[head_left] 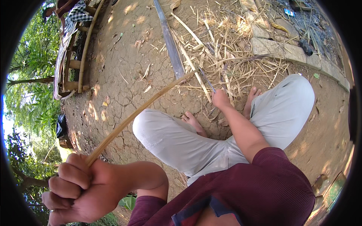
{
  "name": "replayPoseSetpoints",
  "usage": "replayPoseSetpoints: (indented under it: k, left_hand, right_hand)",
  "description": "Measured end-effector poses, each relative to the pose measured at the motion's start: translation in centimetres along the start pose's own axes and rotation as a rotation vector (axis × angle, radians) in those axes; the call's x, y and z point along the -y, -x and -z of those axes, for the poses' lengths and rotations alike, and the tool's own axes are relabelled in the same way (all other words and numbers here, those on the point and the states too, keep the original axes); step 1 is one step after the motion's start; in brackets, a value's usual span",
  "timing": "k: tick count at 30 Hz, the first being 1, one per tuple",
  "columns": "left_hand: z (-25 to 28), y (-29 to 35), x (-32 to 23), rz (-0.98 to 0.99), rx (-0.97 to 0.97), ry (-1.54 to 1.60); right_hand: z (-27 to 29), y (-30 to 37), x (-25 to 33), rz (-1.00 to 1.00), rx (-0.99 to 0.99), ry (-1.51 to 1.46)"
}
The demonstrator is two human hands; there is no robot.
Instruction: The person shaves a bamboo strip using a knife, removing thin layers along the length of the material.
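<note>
My left hand (81,188), raised at the lower left, is closed in a fist around one end of a long tan bamboo strip (132,116). From there the strip runs up and to the right, bowing slightly, over my left knee. Its far end lies close to a narrow-bladed knife (206,79), whose handle is mostly hidden in my closed right hand (221,99). Whether blade and strip touch, I cannot tell. The right hand is low between my knees, above a litter of pale shavings (241,77).
A dark split bamboo length (169,47) lies on the cracked earth ahead. Concrete blocks (290,52) edge an ashy patch at upper right. At upper left stands a bamboo bench (82,64), with another person (68,7) beside it. My bare feet (194,123) rest among scraps.
</note>
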State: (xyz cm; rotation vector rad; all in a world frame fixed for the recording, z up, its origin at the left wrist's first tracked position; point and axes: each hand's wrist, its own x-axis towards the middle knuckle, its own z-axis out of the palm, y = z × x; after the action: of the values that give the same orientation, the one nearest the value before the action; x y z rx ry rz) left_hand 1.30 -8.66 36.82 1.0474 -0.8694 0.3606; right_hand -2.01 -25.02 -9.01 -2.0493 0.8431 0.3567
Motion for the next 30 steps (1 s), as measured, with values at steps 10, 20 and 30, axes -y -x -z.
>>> replayPoseSetpoints:
  k: [10, 20, 30]
  left_hand:
    - [4.4, -3.3, 0.6, -0.044, -0.212, -0.305]
    - [3.1, -8.5, 7.1, -0.014, -0.093, -0.15]
    - [-0.6, -7.0, 8.0, -0.062, -0.137, -0.045]
  right_hand:
    - [0.9, 6.4, 5.8, 0.168, -0.02, -0.263]
    - [6.7, 11.8, 8.3, 0.325, 0.154, -0.576]
    - [16.1, 19.0, 18.5, 0.906, -0.168, -0.365]
